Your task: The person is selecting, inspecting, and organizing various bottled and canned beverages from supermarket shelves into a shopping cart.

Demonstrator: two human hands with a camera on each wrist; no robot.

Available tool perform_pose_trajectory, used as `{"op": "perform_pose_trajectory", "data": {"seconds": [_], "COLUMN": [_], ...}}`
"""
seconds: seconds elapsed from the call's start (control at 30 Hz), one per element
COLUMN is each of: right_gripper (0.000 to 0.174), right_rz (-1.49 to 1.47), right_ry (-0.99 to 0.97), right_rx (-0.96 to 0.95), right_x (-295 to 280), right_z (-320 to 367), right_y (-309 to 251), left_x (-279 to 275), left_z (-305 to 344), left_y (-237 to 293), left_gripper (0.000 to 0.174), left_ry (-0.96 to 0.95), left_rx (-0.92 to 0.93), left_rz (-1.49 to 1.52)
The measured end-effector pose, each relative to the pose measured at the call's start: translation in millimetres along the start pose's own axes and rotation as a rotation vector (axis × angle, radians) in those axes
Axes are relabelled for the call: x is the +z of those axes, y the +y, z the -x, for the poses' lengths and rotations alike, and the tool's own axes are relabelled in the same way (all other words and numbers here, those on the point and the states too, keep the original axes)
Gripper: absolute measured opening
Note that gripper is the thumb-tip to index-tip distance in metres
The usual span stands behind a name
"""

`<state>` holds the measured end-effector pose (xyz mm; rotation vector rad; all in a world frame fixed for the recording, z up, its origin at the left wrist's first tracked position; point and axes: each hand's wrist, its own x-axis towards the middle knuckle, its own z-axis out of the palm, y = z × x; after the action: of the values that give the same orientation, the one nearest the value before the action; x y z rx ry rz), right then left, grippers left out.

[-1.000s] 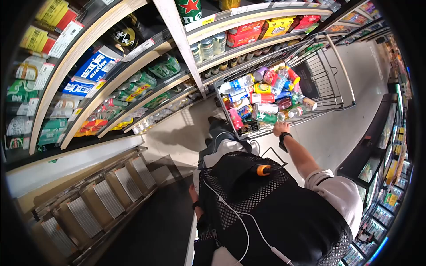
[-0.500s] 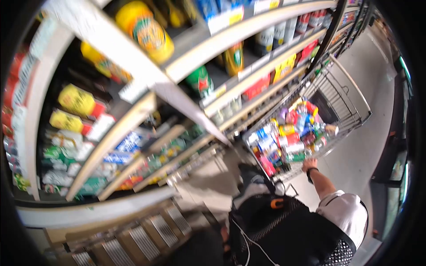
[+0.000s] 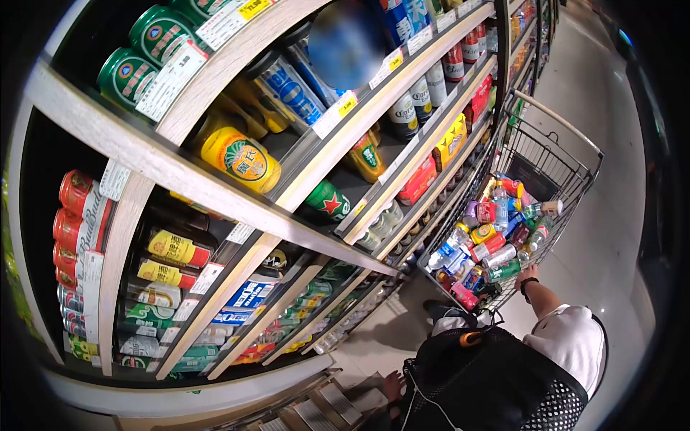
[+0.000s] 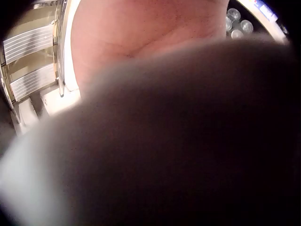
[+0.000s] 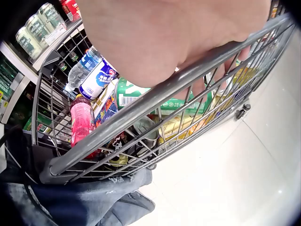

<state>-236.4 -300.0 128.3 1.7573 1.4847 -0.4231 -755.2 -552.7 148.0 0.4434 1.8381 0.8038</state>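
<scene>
My right hand (image 3: 528,277) grips the near side rim of a wire shopping cart (image 3: 560,121). In the right wrist view, the palm lies over the grey rim (image 5: 113,126), and fingertips show through the wires inside. Piled in the cart are many drinks, among them a green can (image 5: 129,90), a pink-labelled bottle (image 5: 82,120) and a clear bottle with a white-and-blue label (image 5: 98,81). Low by my body hangs my left hand (image 3: 393,386), holding nothing, its fingers loose. Dark blur covers most of the left wrist view below the bare skin (image 4: 150,33).
Shelves of canned and bottled drinks run along the left, with a yellow can (image 3: 241,159) and green cans (image 3: 128,77) close by. A folding step ladder (image 3: 323,411) is at the bottom. Pale tiled floor (image 5: 225,183) lies beside the cart. A black mesh bag (image 3: 496,381) covers my front.
The head view has swung toward the shelves, so more cans show and the cart sits lower and farther right in view. My right hand stays on the cart rim; the left still hangs.
</scene>
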Motion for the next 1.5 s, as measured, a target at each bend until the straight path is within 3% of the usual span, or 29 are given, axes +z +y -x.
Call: {"op": "perform_pose_trajectory", "data": {"seconds": [0.23,0.4,0.43,0.47,0.5,0.57,0.6,0.63,0.7,0.73,0.77,0.8,0.83,0.9,1.0,1.07,1.1,1.13,1.17,1.2,1.23,1.27,1.3,1.37,1.5], "right_gripper": [0.044,0.046,0.047,0.045,0.043,0.04,0.048,0.053,0.05,0.048,0.041,0.033,0.034,0.041,0.056,0.053,0.051,0.051,0.049,0.049,0.053,0.058,0.06,0.065,0.084], "right_rz": [-0.044,-0.076,-0.134,-0.352,-0.361,-0.38,-0.372,-0.598,-0.729,-0.738,-0.954,-1.021,-1.059,-0.802,-0.621,-0.579,-0.415,-0.307,-0.427,-0.36,-0.367,-0.415,-0.504,-0.543,-0.621], "right_ry": [-0.084,-0.121,-0.082,-0.048,-0.094,-0.187,-0.182,-0.054,0.253,0.397,0.455,0.425,0.189,0.006,0.027,-0.155,-0.073,-0.189,-0.066,-0.107,-0.268,-0.251,-0.21,-0.191,-0.051], "right_rx": [-0.008,-0.005,0.016,0.132,0.111,0.07,0.111,0.246,0.172,0.124,0.003,-0.076,-0.047,-0.058,0.024,0.023,-0.008,-0.167,-0.052,-0.131,-0.11,-0.033,0.047,0.067,0.078], "right_x": [-6.4,-17.1,-19.5,16.2,13.6,4.2,-19.4,-40.6,-69.8,-76.1,-83.0,-68.8,-78.2,-95.7,-86.2,-92.9,-89.3,-117.8,-88.0,-106.5,-100.5,-113.5,-80.4,-83.4,-59.0], "right_z": [-15.1,-10.6,-17.9,-41.2,-53.5,-75.1,-72.4,-60.4,-61.8,-69.3,-80.9,-109.2,-111.9,-112.9,-109.9,-116.9,-112.4,-95.5,-102.2,-83.0,-99.4,-68.1,-91.2,-84.3,-81.5], "right_y": [11.2,22.6,26.0,26.3,26.3,25.8,17.4,11.1,-4.0,-12.2,-20.9,-34.6,-44.0,-59.3,-82.1,-96.1,-100.3,-83.3,-78.0,-68.4,-75.3,-72.1,-83.9,-86.8,-98.6], "left_x": [6.9,10.7,13.2,6.8,4.8,6.8,12.4,12.5,4.2,-1.3,-6.7,-17.0,-23.8,-3.3,20.0,28.0,23.9,27.9,35.4,41.4,43.4,38.7,46.6,49.8,64.0], "left_z": [-15.9,-21.5,-27.7,-19.6,-12.0,9.2,25.2,42.0,48.0,57.7,67.8,73.4,82.2,106.6,121.4,129.8,131.2,127.6,121.5,125.1,130.5,125.4,129.0,122.8,124.3], "left_y": [50.6,99.2,120.0,146.6,183.8,270.1,314.2,348.5,387.0,410.5,435.1,452.2,467.2,513.9,553.2,566.3,565.9,561.8,560.7,564.7,567.1,568.2,573.7,573.1,599.9], "left_gripper": [0.033,0.03,0.028,0.027,0.025,0.025,0.026,0.027,0.027,0.028,0.029,0.031,0.033,0.041,0.049,0.053,0.055,0.062,0.068,0.071,0.074,0.077,0.074,0.073,0.054], "left_ry": [-0.009,-0.023,-0.024,-0.026,-0.036,-0.114,-0.123,-0.137,-0.287,-0.258,-0.228,-0.126,-0.024,0.16,0.526,0.57,0.62,0.591,0.531,0.505,0.478,0.409,0.424,0.572,0.653], "left_rx": [-0.046,0.121,0.173,0.305,0.437,0.439,0.469,0.499,0.463,0.492,0.524,0.671,0.819,1.081,1.361,1.329,1.273,1.274,1.281,1.292,1.305,1.315,1.311,1.259,1.165], "left_rz": [0.191,0.149,0.16,0.069,-0.02,-0.05,-0.136,-0.222,-0.036,-0.23,-0.427,-0.525,-0.621,-0.491,-0.347,-0.313,-0.309,-0.262,-0.209,-0.184,-0.16,-0.17,-0.185,-0.215,-0.266]}}
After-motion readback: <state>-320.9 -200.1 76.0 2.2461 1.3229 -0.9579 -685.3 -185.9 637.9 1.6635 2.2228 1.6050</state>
